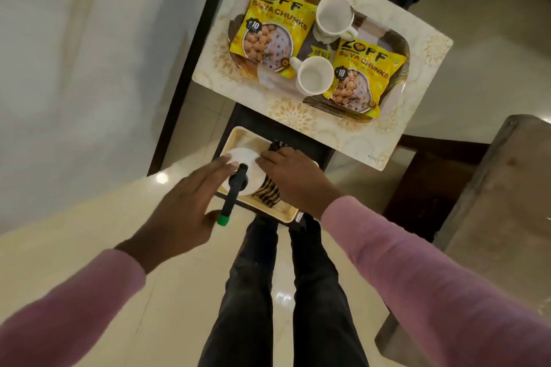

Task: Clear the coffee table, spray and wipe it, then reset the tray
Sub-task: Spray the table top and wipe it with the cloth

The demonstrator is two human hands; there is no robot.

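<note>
Spray bottle (245, 159) stands between the hands: left hand (179, 208) fingers (223, 166) extended straight, tips on its white body; right hand (295, 179) fingers (268, 160) lie over striped cloth (268, 198), grip indeterminate

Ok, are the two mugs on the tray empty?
Empty. The far mug and the near mug stand upright on the tray, showing bare white insides.

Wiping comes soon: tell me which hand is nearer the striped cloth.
Right. The right hand lies over the striped cloth; the left hand is left of it, across the spray bottle.
</note>
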